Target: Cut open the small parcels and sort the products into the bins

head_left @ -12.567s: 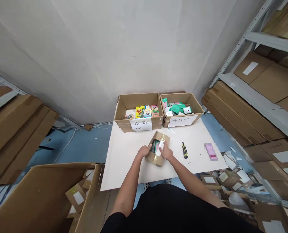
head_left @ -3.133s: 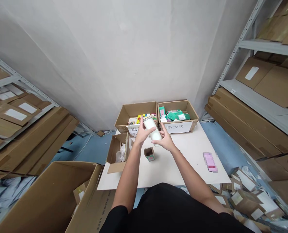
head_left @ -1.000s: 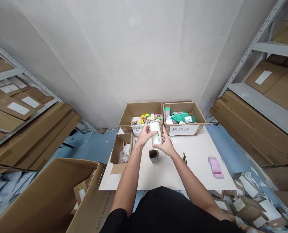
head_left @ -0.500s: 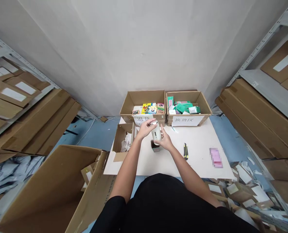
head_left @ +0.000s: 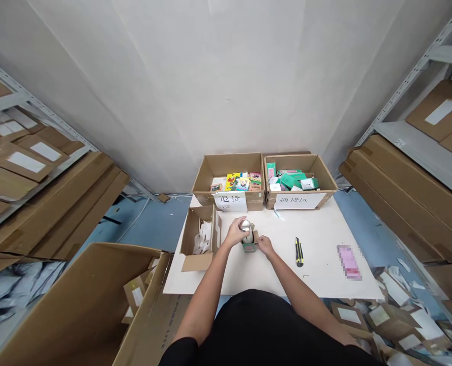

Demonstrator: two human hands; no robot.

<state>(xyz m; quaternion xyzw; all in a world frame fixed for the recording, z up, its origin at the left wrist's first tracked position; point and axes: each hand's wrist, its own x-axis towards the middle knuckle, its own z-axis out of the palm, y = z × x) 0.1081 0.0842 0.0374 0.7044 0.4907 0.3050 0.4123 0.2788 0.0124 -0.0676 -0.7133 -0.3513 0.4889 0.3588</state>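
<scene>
My left hand (head_left: 235,233) grips the upper end of a whitish tumbler (head_left: 248,237) with a silvery lid. Its lower part is hidden inside a small green carton (head_left: 249,248) standing on the white table (head_left: 271,277). The fingers of my right hand (head_left: 265,245) close on the carton's raised brown flap at its right side. To the left of my hands is an open cardboard box (head_left: 196,263) with crumpled white packing material (head_left: 203,238) in it.
Two labelled cardboard boxes stand at the back: the left one (head_left: 255,202) holds colourful small packs, the right one (head_left: 327,195) green and white cartons. A yellow-black utility knife (head_left: 299,252) and a blurred pink item (head_left: 349,262) lie right. A large carton (head_left: 77,284) stands left.
The tumbler has moved down from above the small carton into it, with my left hand still on its top. My right hand has left the tumbler for the carton's flap. The view has shifted slightly.
</scene>
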